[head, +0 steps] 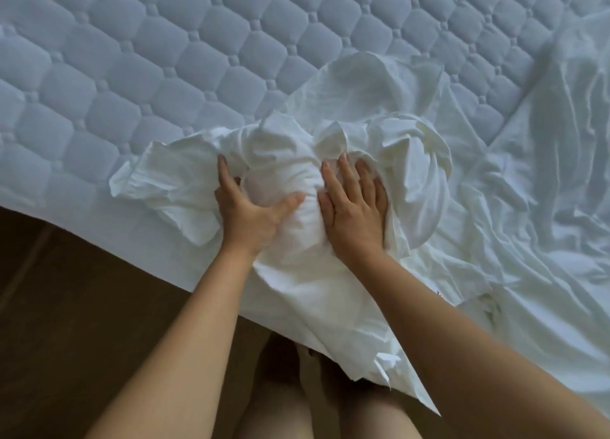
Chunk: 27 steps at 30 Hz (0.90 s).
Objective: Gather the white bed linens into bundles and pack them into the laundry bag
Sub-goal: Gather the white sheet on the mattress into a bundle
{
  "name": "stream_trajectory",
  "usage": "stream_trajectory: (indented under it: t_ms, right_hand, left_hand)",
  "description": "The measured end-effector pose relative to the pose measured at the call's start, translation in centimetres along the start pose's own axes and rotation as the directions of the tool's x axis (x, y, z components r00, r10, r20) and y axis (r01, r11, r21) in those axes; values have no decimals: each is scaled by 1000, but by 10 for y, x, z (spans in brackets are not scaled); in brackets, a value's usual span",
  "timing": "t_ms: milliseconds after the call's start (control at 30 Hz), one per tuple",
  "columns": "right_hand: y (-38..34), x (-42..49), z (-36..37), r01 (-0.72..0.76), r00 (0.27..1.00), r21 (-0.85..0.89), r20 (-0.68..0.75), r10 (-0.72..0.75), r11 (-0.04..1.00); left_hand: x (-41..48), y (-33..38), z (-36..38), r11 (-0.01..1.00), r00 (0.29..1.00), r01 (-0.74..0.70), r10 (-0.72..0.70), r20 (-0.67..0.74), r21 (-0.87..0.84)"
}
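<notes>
White sheet bundle [280, 174]: half-gathered on quilted mattress [132, 75]; left hand [246, 210] grips it, right hand [356, 207] presses flat-fingered. loose sheet [528, 224] ungathered; laundry bag unseen.

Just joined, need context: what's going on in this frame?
A person stands at the edge of a bare quilted mattress, working white bedding into a bundle. The left hand grips the bundle's side, thumb dug into the cloth. The right hand presses flat on it. A loose sheet lies spread to the right. No laundry bag is in view, so nothing looks packed yet.
</notes>
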State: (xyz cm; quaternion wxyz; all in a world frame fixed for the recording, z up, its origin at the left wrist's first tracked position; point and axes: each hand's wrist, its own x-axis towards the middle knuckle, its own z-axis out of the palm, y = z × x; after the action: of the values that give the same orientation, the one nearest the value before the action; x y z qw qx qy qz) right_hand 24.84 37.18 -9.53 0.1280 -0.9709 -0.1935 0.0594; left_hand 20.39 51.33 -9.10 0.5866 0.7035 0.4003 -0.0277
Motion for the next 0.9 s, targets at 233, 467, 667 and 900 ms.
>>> stream_trajectory:
  t_ms: [233, 467, 667, 900]
  right_hand:
    - [9, -5, -4, 13, 996, 107, -85, -4, 994]
    - [33, -132, -45, -346, 929, 383, 9, 371, 857]
    - [20, -185, -47, -857, 465, 508, 682, 565, 92]
    - [-7, -121, -80, -687, 552, 727, 525, 648, -3]
  left_hand:
    - [-22, 17, 29, 996, 994, 86, -86, -72, 0]
    - [-28, 30, 41, 985, 982, 115, -93, -163, 130]
    - [-42, 23, 46, 979, 982, 69, -32, -188, 194]
    - [-43, 30, 39, 969, 989, 80, -48, -141, 234]
